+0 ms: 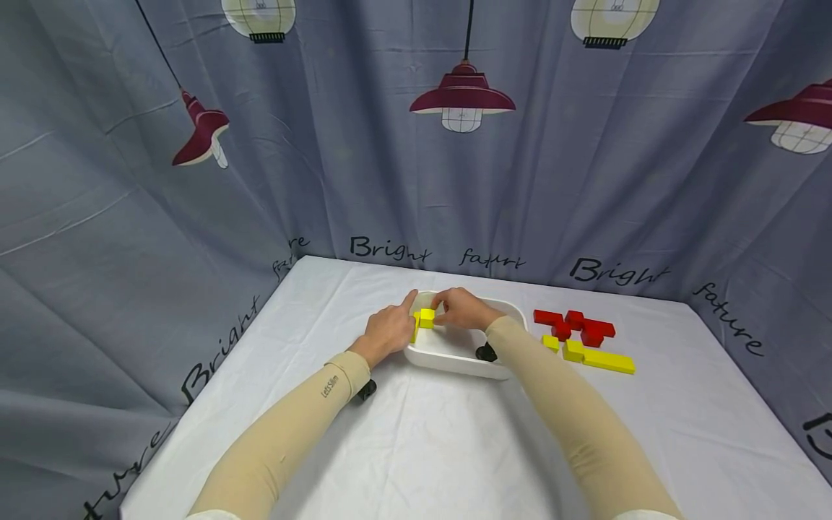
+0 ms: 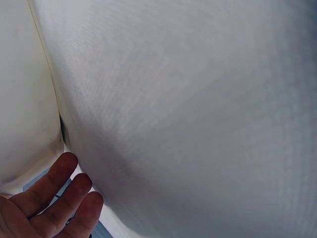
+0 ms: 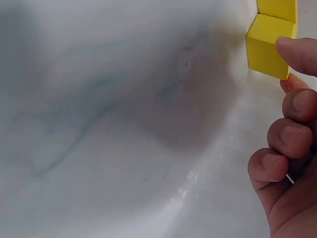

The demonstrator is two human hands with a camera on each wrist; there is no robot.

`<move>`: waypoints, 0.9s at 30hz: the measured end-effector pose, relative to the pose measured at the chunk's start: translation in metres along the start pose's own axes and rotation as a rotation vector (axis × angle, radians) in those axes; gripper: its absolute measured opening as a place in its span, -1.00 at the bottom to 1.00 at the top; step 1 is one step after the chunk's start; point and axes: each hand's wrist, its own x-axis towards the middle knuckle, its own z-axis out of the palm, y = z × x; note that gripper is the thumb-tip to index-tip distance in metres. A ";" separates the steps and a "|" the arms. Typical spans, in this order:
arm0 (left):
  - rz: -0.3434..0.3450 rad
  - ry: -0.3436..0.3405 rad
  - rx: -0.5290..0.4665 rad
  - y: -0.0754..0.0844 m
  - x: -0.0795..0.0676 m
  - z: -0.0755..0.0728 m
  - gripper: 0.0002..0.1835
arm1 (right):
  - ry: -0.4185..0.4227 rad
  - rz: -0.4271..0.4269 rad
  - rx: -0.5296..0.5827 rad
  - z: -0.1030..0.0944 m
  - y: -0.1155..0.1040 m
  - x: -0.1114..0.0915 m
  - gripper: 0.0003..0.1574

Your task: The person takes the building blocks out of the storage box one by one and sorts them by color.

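Observation:
A white tray stands on the table, with yellow blocks at its left end. Inside it, my right hand pinches a yellow block between thumb and index finger. The other fingers curl loosely below, in the right wrist view. Against that block sits a second yellow piece, partly cut off by the frame. My left hand is at the tray's left side, index finger stretched along the rim. In the left wrist view, three relaxed fingers lie beside a pale wall; the thumb is hidden.
Right of the tray lie several joined red blocks. In front of them are a small yellow block and a long yellow piece with a raised end. A grey curtain hangs behind the white-covered table.

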 end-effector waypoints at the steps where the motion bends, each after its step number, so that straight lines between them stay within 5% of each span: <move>1: 0.001 0.001 0.002 0.000 0.000 0.000 -0.34 | 0.002 0.004 -0.003 0.000 -0.001 0.000 -0.61; 27: 0.012 0.011 0.003 0.000 0.000 0.000 -0.33 | -0.016 -0.017 -0.016 -0.030 -0.001 -0.026 -0.66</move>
